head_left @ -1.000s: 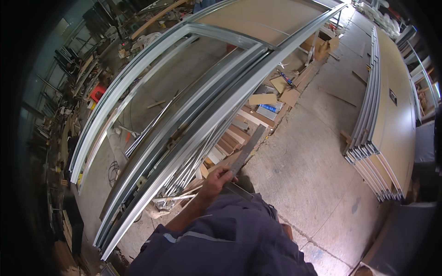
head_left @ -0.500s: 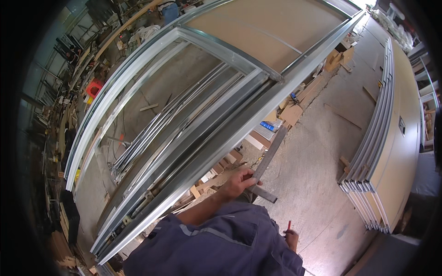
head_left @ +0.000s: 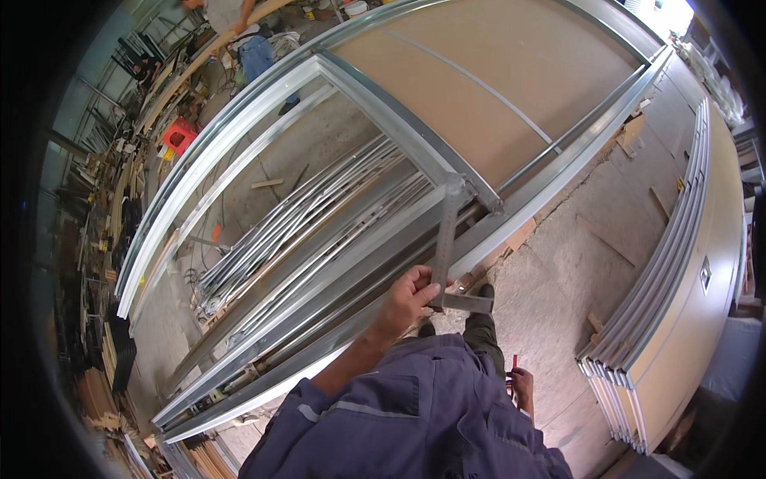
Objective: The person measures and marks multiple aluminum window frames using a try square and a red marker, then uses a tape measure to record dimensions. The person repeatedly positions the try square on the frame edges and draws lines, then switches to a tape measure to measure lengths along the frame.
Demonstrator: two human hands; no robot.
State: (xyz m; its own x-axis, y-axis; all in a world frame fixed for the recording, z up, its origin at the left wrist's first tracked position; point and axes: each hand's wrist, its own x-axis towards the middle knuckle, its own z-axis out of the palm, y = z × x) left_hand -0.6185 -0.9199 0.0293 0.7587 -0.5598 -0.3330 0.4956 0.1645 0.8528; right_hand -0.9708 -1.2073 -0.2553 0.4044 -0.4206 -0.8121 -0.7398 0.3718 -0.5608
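Observation:
My left hand [head_left: 405,303] is closed round the corner of a metal try square [head_left: 444,247]. Its long arm points up toward the metal frame [head_left: 407,132], overlapping the joint in the picture; whether it touches I cannot tell. The short arm sticks out to the right, above my shoes. Low on the right, my right hand [head_left: 523,389] has its fingers wrapped round a thin red pencil or marker [head_left: 515,362] that stands up from the grip. The frame is long and silvery, with a tan panel [head_left: 487,72] filling its far part.
Several metal bars [head_left: 303,207] lie below the frame's opening. On the right leans a stack of tan panels [head_left: 694,279] with metal edges. A red plastic stool [head_left: 180,136] stands far left, near another person [head_left: 255,54]. Wood strips [head_left: 606,239] lie on the concrete floor.
My left hand has raised the square and brought it over the frame, its long arm now more upright. My view has shifted, and the other person shows more. The right hand still grips the red pencil or marker.

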